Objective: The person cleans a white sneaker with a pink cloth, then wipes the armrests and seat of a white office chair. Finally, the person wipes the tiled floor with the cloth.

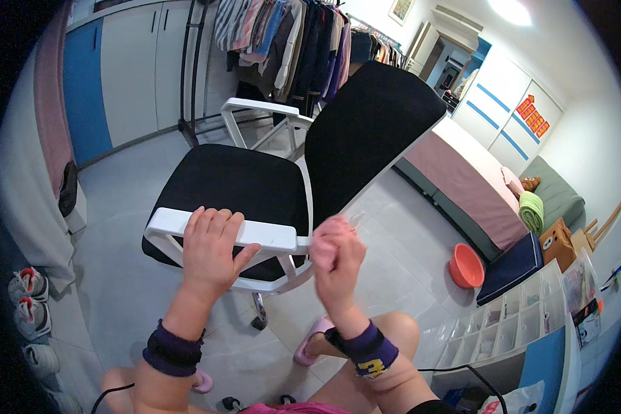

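Note:
In front of me stands an office chair with a black seat (231, 183), a black backrest (376, 127) and white armrests. My left hand (214, 248) lies over the nearer armrest (272, 234), its fingers curled across the top and the thumb stretched along the side. A pink cloth (332, 238) is bunched in my right hand (341, 265), which presses it against the rear end of that armrest, where it meets the chair frame. The farther armrest (265, 107) is untouched. Below the seat a caster (259, 321) shows.
Clothes hang on a rack (303, 48) behind the chair. A bed (455, 172) stands at the right, with a red basin (466, 266) on the floor near it. Clear drawers (510, 317) are at the lower right. Shoes (31, 314) line the left side.

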Demonstrator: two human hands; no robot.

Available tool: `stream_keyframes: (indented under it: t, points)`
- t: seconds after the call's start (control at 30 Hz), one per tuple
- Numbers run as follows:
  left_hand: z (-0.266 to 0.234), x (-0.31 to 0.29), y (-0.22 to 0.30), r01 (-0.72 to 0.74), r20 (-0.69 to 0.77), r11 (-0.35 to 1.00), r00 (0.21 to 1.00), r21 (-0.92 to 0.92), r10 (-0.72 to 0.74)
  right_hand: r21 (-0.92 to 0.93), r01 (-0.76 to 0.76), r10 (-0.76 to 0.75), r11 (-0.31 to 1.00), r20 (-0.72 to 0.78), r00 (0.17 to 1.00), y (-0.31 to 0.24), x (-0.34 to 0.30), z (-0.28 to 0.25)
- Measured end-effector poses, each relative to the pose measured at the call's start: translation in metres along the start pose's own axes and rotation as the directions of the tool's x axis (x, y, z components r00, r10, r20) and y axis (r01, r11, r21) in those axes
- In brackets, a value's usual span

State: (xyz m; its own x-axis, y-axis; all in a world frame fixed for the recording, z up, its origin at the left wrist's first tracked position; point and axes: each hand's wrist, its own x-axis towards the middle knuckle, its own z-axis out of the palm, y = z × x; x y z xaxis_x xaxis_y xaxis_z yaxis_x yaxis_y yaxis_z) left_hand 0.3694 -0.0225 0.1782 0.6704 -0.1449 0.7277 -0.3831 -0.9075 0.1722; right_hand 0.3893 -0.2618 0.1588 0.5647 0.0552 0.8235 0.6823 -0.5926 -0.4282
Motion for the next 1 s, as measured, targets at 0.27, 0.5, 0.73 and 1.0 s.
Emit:
stream_keyframes:
  t: [0.27, 0.5, 0.73, 1.0]
  points:
    - [-0.003, 0.003, 0.012, 0.028, 0.009, 1.0, 1.0, 0.006, -0.028, -0.148, 0.026, -0.019, 0.989, 0.048, 0.999, 0.012, 0.003, -0.008]
    - [0.01, 0.005, 0.043, 0.047, 0.044, 0.999, 0.998, 0.024, -0.048, 0.314, -0.354, 0.361, 0.881, 0.039, 0.932, 0.034, 0.037, -0.028]
    - [-0.024, -0.012, 0.01, 0.123, -0.023, 0.989, 0.992, 0.087, -0.121, 0.09, 0.05, -0.056, 0.995, 0.075, 0.996, 0.0, 0.057, -0.029]
    - [-0.005, -0.039, -0.02, 0.436, 0.202, 0.523, 0.873, -0.732, -0.444, -0.126, 0.158, -0.144, 0.979, 0.115, 0.983, -0.051, 0.034, 0.038]
